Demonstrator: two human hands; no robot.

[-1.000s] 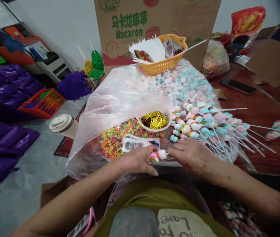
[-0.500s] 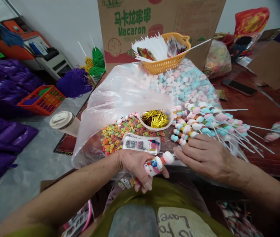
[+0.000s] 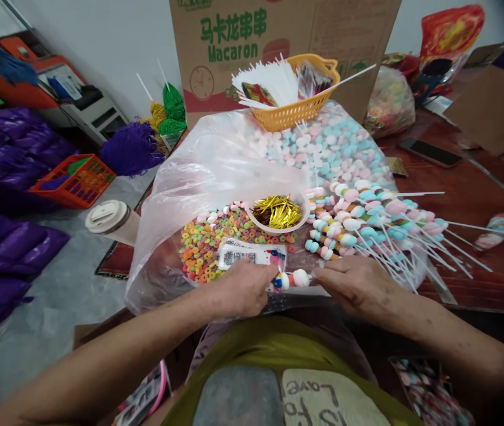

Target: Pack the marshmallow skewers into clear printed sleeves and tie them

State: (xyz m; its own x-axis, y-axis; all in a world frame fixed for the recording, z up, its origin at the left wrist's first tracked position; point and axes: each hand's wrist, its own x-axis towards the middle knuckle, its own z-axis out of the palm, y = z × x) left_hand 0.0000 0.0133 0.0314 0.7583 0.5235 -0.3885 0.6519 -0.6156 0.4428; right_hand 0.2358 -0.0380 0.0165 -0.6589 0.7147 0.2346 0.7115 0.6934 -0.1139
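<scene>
Close to my body, a marshmallow skewer (image 3: 299,278) lies level between my two hands, partly inside a printed clear wrapper. My left hand (image 3: 241,289) is closed around its left part and hides it. The fingers of my right hand (image 3: 362,287) are pinched together at its right end, on what looks like the thin stick or wrapper end. Just beyond my left hand is a stack of printed wrappers (image 3: 252,255). Past my right hand, finished marshmallow skewers (image 3: 367,219) lie piled, their white sticks pointing right. A bowl (image 3: 307,214) holds gold twist ties (image 3: 278,211).
Loose ring candies (image 3: 210,245) cover the plastic sheet (image 3: 181,165) at left. Farther back are loose marshmallows (image 3: 323,148) and a yellow basket (image 3: 294,115) of white sticks. A lidded cup (image 3: 112,220) stands at the left edge; a phone (image 3: 430,152) lies at right.
My left hand has turned over and risen toward the wrappers, bringing the skewer from a slant to level. My right hand has come down from the pile to the skewer's right end.
</scene>
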